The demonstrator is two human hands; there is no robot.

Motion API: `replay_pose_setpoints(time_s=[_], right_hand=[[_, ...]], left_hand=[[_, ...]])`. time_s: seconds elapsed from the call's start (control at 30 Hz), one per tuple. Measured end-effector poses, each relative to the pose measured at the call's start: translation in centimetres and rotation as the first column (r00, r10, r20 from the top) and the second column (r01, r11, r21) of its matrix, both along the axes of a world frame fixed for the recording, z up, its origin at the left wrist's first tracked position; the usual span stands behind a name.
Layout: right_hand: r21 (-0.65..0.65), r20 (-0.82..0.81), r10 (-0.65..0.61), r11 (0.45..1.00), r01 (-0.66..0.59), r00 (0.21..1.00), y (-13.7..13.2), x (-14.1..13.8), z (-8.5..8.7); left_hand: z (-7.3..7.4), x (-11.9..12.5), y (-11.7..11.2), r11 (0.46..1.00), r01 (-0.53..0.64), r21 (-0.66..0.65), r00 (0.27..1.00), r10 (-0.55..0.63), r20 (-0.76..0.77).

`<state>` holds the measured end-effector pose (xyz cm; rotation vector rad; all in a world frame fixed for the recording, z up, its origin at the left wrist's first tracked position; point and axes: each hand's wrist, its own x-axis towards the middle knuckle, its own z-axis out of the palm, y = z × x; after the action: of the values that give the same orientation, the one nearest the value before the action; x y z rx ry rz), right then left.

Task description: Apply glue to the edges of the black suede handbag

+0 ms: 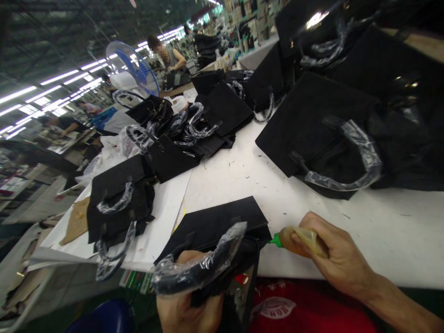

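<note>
A black handbag [222, 222] lies at the near edge of the white table [398, 231], its handle wrapped in clear plastic. My left hand [187, 305] grips the bag from below at that wrapped handle [204, 263]. My right hand [329, 254] is closed on a small yellowish squeeze bottle [298, 240]. Its green nozzle [275, 240] touches the bag's right edge.
Several more black handbags with plastic-wrapped handles lie over the table, a large one [312, 125] just beyond my right hand and a pile [121, 203] at left. A blue fan [133, 64] stands at the far left. Other people work at tables behind.
</note>
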<state>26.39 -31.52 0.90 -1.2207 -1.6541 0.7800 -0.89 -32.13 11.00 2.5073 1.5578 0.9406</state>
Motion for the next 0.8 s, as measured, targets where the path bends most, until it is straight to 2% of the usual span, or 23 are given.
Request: replay_pose_setpoints(time_s=[0.13,0.27,0.4,0.57,0.7,0.8], right_hand=[[0.008,-0.009,0.017,1.000,-0.017,1.000,0.4,0.4,0.0],[0.076,0.050,0.025,0.997,-0.029,0.998,1.5,0.3,-1.2],[0.132,0.053,0.004,0.991,-0.011,0.999,2.1,0.1,-1.4],[0.123,0.063,0.060,0.990,-0.067,0.996,2.5,0.4,-0.6],[0.210,0.081,0.032,0.976,-0.049,0.996,3.0,0.6,-0.5],[0.156,0.049,0.070,0.985,-0.077,0.996,3.2,0.6,-0.2]], left_hand=[[0.5,-0.5,1.1,0.993,0.115,0.028,0.991,-0.113,-0.074],[0.9,-1.0,2.1,0.980,0.195,0.047,0.972,-0.187,-0.142],[1.0,-1.2,2.5,0.974,0.187,0.124,0.975,-0.169,-0.146],[1.0,-1.4,2.6,0.979,0.196,0.062,0.974,-0.187,-0.128],[1.1,-1.7,2.7,0.979,0.202,0.038,0.976,-0.199,-0.084],[1.1,-2.0,3.0,0.981,0.189,0.037,0.978,-0.185,-0.096]])
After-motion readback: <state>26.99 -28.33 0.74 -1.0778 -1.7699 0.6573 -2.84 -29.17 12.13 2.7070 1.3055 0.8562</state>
